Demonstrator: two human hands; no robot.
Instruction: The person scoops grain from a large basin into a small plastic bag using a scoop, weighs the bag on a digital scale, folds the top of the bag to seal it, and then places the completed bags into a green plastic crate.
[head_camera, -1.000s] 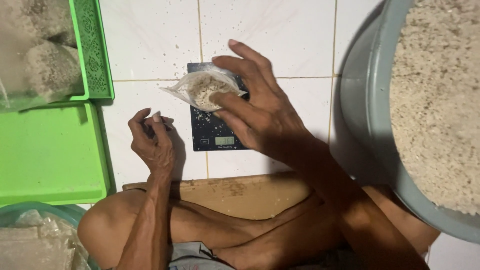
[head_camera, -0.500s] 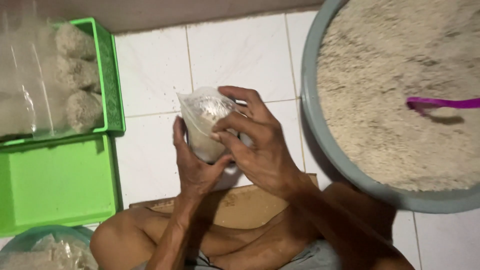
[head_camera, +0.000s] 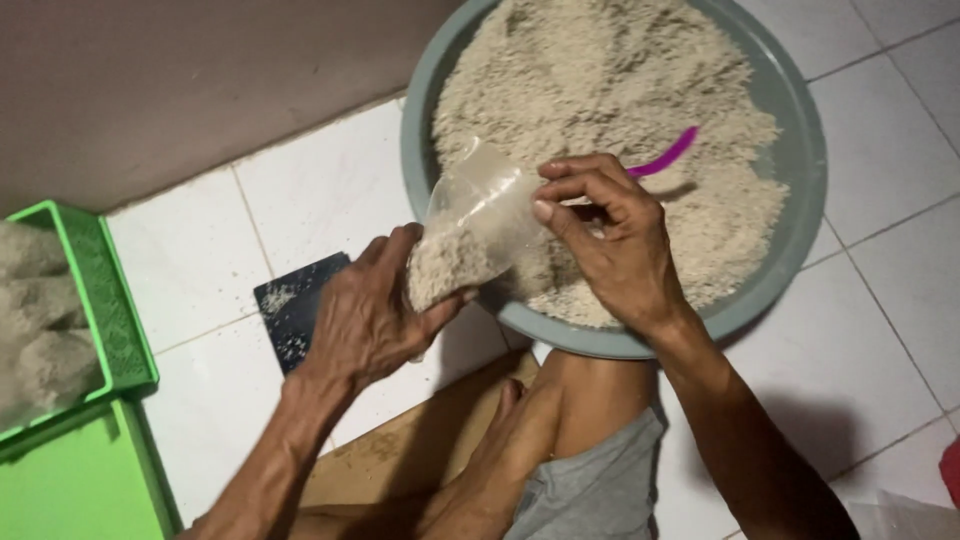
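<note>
We are sitting on the white tiled floor (head_camera: 190, 260), which is carrying everything here.

Largest thing: a grey round basin (head_camera: 800, 190), heaped with pale beige grain (head_camera: 600, 70), lying toward the far right of the floor and touching our knee at its near rim. A purple handle (head_camera: 668, 152) is sticking out of the grain, just beyond our right hand.

At the left edge, a green crate (head_camera: 105, 300) is holding filled clear bags; a flat green lid (head_camera: 70, 480) is lying just nearer to us.

A dark flat scale (head_camera: 290, 305), dusted with grain, is lying on the floor between the crate and the basin, partly under our left wrist.

A brown board (head_camera: 400, 450) is lying under our leg.

Smallest: a clear plastic bag (head_camera: 475, 225), part-filled with grain, is tilting over the basin's near rim, mouth pointing into the heap.

Left hand (head_camera: 375, 310) is closing around the bag's filled bottom. Right hand (head_camera: 610, 240) is pinching the bag's mouth, fingers curled.
</note>
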